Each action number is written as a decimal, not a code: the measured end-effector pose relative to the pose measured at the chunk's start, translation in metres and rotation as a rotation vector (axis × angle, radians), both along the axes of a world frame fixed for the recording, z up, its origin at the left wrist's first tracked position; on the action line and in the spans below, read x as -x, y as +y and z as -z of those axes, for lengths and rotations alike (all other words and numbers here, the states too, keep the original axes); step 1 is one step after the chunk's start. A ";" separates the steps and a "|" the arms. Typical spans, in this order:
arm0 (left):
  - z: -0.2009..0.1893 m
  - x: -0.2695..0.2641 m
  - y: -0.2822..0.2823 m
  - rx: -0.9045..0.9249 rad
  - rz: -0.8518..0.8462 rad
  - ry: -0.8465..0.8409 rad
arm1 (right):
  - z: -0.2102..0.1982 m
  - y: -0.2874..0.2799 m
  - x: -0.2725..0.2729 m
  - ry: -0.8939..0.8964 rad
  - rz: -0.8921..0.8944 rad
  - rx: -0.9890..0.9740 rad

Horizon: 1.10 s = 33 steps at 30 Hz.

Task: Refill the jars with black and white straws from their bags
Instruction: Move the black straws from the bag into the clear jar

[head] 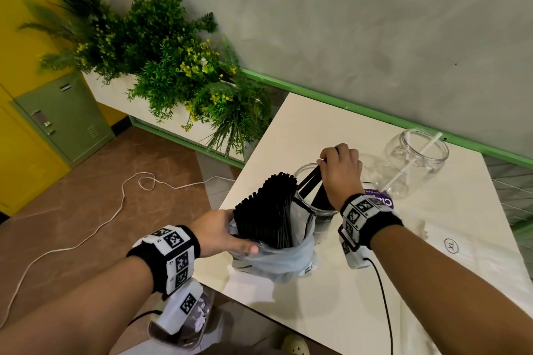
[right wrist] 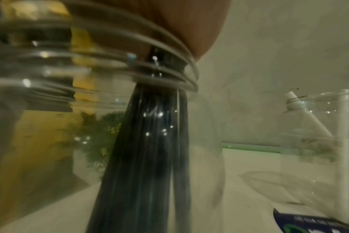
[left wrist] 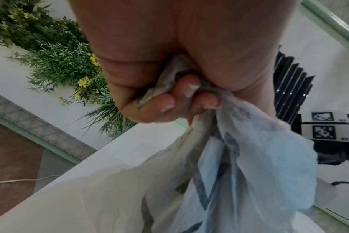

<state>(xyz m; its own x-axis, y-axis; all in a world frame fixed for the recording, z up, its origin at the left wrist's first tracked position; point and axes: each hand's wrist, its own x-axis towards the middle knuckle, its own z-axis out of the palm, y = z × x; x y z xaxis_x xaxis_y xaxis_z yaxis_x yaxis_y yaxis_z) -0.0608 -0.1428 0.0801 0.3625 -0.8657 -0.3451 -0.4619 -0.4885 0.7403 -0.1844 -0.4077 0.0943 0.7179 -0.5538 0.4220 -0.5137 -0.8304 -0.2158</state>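
A translucent plastic bag (head: pixel 277 259) stands on the white table (head: pixel 331 305), packed with upright black straws (head: pixel 268 210). My left hand (head: pixel 219 232) grips the bag's rim, and its fingers (left wrist: pixel 169 100) bunch the plastic (left wrist: pixel 249 157). Behind the bag sits a clear jar (head: pixel 310 184). My right hand (head: pixel 340 171) holds a bundle of black straws (head: pixel 310 179) that reach down into this jar (right wrist: pixel 50 94); through its wall I see the straws (right wrist: pixel 145 157). A second clear jar (head: pixel 415 161) at the back right holds two white straws (head: pixel 415 160).
A white planter (head: pixel 115 95) full of green plants stands left of the table. A white cable (head: pixel 86 239) runs across the brown floor. A purple label (head: pixel 383 200) lies by my right wrist. A plastic sheet marked XL (head: pixel 451 245) covers the table's right side.
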 end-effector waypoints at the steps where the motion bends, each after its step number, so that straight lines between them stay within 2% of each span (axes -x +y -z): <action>1: 0.000 0.001 0.001 0.008 -0.004 0.004 | -0.004 0.000 -0.001 -0.029 -0.021 0.036; 5: 0.001 0.002 0.001 0.015 0.002 0.012 | -0.015 -0.010 -0.005 -0.013 -0.133 0.063; 9: 0.001 0.002 0.001 0.009 0.009 0.023 | -0.007 -0.020 0.001 0.077 -0.205 0.103; 12: -0.001 0.003 0.001 0.007 0.011 0.018 | -0.005 -0.021 0.002 0.046 -0.222 0.067; 17: -0.003 0.004 0.002 0.002 0.016 0.025 | -0.006 -0.021 0.003 0.000 -0.199 0.021; 20: -0.003 0.004 0.003 0.004 0.021 0.029 | -0.006 -0.024 0.002 0.025 -0.230 -0.085; 33: -0.002 0.004 0.005 0.034 0.017 0.030 | -0.003 -0.023 -0.001 -0.175 -0.175 -0.236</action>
